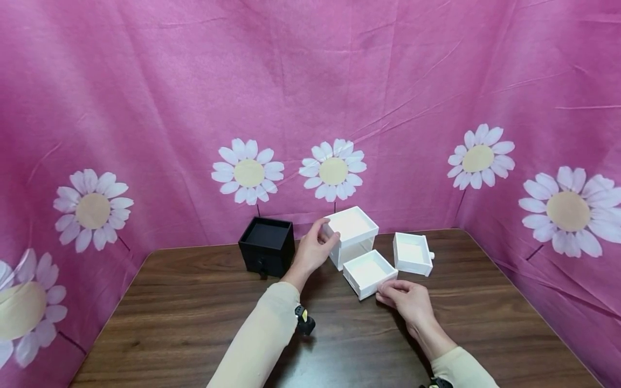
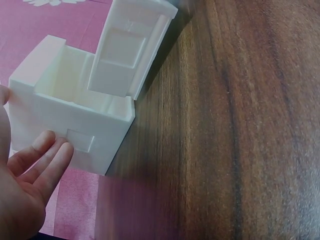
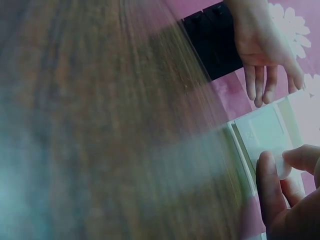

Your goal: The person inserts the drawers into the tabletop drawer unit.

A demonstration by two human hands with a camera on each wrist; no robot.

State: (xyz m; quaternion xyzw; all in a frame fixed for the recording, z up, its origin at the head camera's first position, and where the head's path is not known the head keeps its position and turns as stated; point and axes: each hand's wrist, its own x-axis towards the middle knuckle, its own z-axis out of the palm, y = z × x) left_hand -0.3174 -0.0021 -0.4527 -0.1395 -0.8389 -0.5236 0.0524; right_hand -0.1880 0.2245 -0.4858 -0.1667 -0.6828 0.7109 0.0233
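Note:
A white box (image 1: pixel 350 225) with a shallow top compartment stands near the table's back edge, its front cavity (image 2: pixel 60 82) showing. My left hand (image 1: pixel 312 249) is at the box's left side, its fingers nearly straight against or close to the wall. In front of the cavity is a white drawer (image 1: pixel 370 271); whether its back end enters the box I cannot tell. By its round knob (image 3: pixel 285 173), my right hand (image 1: pixel 409 302) pinches this drawer between thumb and finger. Another white drawer (image 1: pixel 412 253) with a knob lies to the right.
A black box (image 1: pixel 267 242) with an open top compartment and a front knob stands left of the white one. All sit on a dark wood-grain table (image 1: pixel 194 318). A pink cloth (image 1: pixel 310 81) with printed daisies hangs behind and at both sides.

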